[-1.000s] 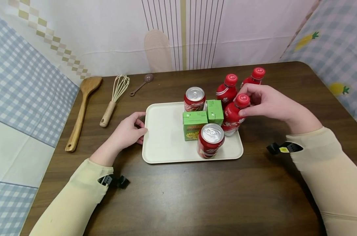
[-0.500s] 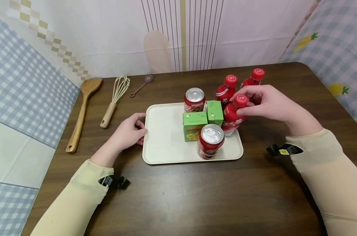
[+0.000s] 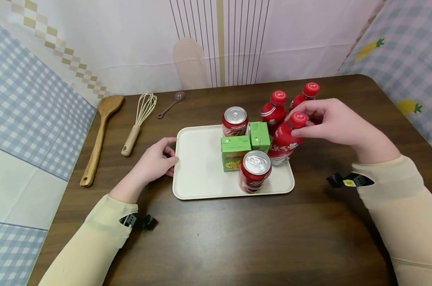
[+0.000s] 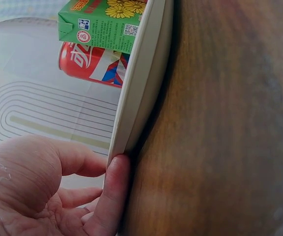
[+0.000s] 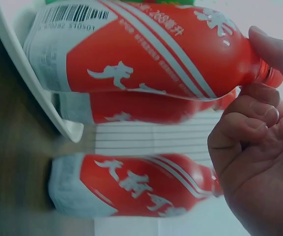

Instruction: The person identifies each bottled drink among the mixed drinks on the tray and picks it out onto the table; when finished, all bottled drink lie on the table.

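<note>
My right hand (image 3: pixel 332 121) pinches a red plastic soda bottle (image 3: pixel 283 143) at its neck, just under the cap. The bottle leans right, with its base over the right end of a cream tray (image 3: pixel 198 167). My left hand (image 3: pixel 155 159) holds the tray's left rim, thumb and fingers against the edge in the left wrist view. On the tray stand two green drink cartons, one in front (image 3: pixel 235 153) and one behind it (image 3: pixel 260 137), and two red soda cans, one near (image 3: pixel 256 171) and one far (image 3: pixel 235 121). Another red bottle (image 3: pixel 273 111) stands upright behind the cartons.
A third red bottle (image 3: pixel 305 95) stands on the brown table (image 3: pixel 216 238) behind my right hand. To the left lie a wooden spatula (image 3: pixel 101 135), a whisk (image 3: pixel 139 123) and a small brown measuring spoon (image 3: pixel 173 103). Patterned cloth (image 3: pixel 130 39) hangs along the back.
My right hand has shifted slightly right, and the bottle's cap has swung right with it, so the bottle leans more. The left hand and the tray stay where they were.
</note>
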A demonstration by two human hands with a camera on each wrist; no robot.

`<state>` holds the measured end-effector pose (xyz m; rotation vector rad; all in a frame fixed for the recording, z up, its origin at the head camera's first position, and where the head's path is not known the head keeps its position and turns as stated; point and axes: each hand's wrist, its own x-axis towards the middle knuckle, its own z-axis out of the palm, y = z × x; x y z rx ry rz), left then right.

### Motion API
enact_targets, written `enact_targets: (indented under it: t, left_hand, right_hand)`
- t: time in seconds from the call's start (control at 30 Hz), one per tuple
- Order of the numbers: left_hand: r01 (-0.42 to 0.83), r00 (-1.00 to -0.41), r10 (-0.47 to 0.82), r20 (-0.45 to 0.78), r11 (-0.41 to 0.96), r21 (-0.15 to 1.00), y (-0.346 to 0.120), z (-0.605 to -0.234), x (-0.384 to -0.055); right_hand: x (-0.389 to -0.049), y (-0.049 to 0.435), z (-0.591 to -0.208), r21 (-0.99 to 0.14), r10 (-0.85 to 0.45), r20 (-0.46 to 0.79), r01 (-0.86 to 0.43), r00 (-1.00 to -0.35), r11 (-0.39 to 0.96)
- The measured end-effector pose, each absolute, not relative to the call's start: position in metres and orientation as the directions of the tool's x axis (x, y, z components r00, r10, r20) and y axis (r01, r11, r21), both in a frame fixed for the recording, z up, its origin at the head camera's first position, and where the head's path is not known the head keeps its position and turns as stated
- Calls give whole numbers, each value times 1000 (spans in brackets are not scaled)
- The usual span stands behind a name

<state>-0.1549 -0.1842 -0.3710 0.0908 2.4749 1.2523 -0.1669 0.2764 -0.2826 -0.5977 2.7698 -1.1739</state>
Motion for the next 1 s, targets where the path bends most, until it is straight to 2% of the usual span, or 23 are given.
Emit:
enact_targets:
  t: [0.23,0.57,1.0]
  left_hand:
    - [-91,-933,223,-282,610,787,-183,-368,-156]
    - [-104,-933,217,-288,603,791,-184,-371,-154]
    - [-101,-932,218,-289,610,786,-184,-372,-155]
  right_hand:
    - [-168,303,-272,-730,-324,149,-325,-934,601]
    - [-177,319,-273,-663,-306,59,-267,-950,699]
    - [-182,327,-281,-652,-299,13,-235,-954,721]
